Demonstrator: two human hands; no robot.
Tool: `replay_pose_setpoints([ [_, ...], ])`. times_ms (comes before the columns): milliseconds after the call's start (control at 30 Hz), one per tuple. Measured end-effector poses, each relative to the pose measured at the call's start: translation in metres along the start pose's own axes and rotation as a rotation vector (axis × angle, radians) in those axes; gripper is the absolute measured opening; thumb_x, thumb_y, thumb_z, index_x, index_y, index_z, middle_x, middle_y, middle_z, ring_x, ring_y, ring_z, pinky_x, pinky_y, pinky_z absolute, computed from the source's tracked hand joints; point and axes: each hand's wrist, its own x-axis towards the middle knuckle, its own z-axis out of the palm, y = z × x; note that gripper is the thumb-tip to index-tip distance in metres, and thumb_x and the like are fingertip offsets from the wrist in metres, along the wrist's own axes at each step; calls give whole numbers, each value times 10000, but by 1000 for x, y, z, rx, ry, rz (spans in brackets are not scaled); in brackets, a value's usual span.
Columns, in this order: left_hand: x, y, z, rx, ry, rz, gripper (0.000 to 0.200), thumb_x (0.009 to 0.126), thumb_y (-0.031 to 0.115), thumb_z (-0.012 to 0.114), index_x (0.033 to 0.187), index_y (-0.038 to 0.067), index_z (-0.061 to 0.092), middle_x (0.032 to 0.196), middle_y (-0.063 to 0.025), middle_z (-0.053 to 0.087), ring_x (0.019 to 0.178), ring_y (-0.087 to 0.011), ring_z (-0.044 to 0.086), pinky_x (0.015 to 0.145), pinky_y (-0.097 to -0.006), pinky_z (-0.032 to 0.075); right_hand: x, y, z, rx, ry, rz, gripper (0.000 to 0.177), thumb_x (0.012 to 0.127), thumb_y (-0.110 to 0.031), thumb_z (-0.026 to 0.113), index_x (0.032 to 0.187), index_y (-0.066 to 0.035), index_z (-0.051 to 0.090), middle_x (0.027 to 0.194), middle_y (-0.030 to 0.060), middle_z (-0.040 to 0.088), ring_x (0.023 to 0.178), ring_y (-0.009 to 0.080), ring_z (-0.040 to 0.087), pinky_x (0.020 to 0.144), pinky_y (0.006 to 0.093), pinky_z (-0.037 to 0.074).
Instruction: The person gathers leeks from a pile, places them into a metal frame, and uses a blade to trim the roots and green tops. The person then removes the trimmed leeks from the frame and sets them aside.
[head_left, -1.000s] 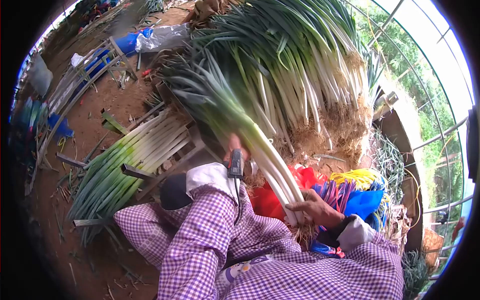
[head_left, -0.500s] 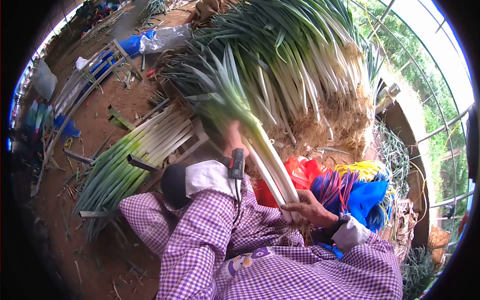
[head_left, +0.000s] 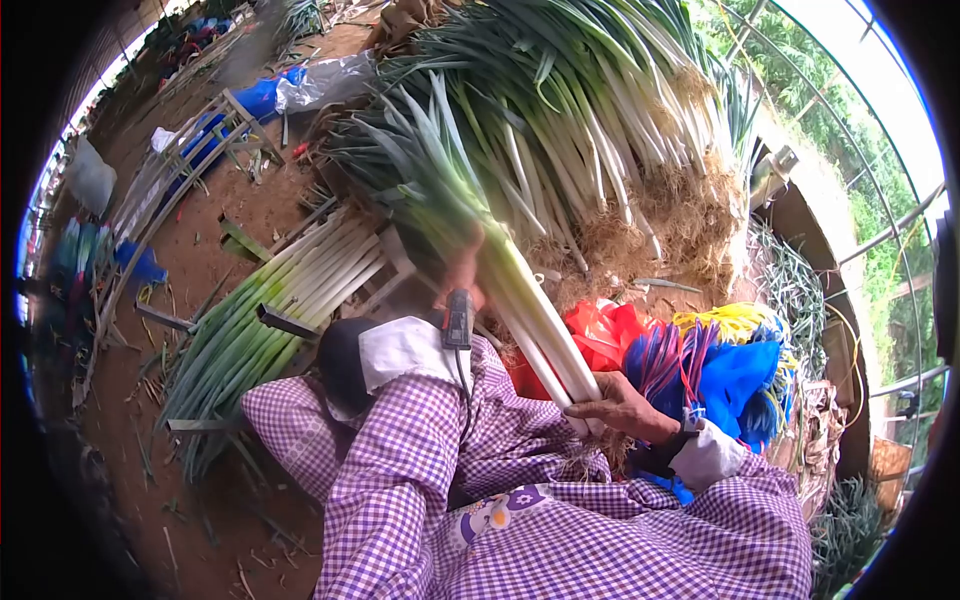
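A few long green onions (head_left: 532, 315) slant across my lap, roots low and leaves pointing up and left. My right hand (head_left: 622, 408) is closed around their white root ends, thumb on top. My left hand (head_left: 462, 272) is at the stalks higher up, where white turns green; it is blurred and its fingers are mostly hidden. A dark device (head_left: 458, 320) with a cable sits at my left wrist. Beyond my hands lies a big pile of green onions (head_left: 600, 130) with tangled roots. On the left, trimmed-looking green onions (head_left: 290, 290) lie in a metal frame (head_left: 285, 322).
Beside my right hand are a red plastic bag (head_left: 600, 338), blue plastic (head_left: 742, 375) and bundles of coloured ties (head_left: 672, 362). A slatted rack (head_left: 165, 190) stands on the dirt floor (head_left: 225, 215) at the left. Greenhouse poles (head_left: 890, 240) run along the right.
My left hand has shifted slightly down and left along the stalks, with motion blur. My right hand keeps its hold on the root ends. The whole view has tilted slightly.
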Motion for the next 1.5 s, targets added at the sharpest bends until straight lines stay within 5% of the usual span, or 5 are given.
replay_pose_setpoints([
  [500,-36,21,41,52,20,236,475,893,469,796,1153,112,620,978,-48,681,920,-178,664,849,-379,578,14,25,4,-177,125,-177,509,812,-155,864,1255,-9,659,1038,62,712,973,146,642,906,332,526],
  [833,-68,56,49,-37,25,393,507,907,436,787,1247,116,589,1118,-28,656,1048,-179,640,907,-400,559,34,-16,4,-242,69,-194,409,839,-148,867,1189,-12,708,979,10,721,921,98,633,832,306,529],
  [933,-75,85,44,-76,-82,450,552,916,442,772,1311,116,565,1171,-61,656,1102,-250,640,1020,-467,535,51,-33,-8,-382,82,-209,450,824,-89,851,1240,-8,697,1082,54,758,1017,118,654,929,322,530],
  [1200,-138,235,24,19,-81,677,689,993,599,575,1464,104,486,1387,-128,594,1280,-323,553,1111,-536,435,125,-152,21,-652,-68,-523,413,815,-157,817,1181,-2,705,930,167,759,825,208,737,778,373,562],
  [1500,-283,414,-80,-34,328,1205,664,930,389,754,1468,92,501,1476,-132,537,1352,-356,488,1171,-636,342,290,-275,138,-1082,-395,-875,430,793,-294,836,1087,-7,710,850,192,718,783,361,704,745,441,531],
])
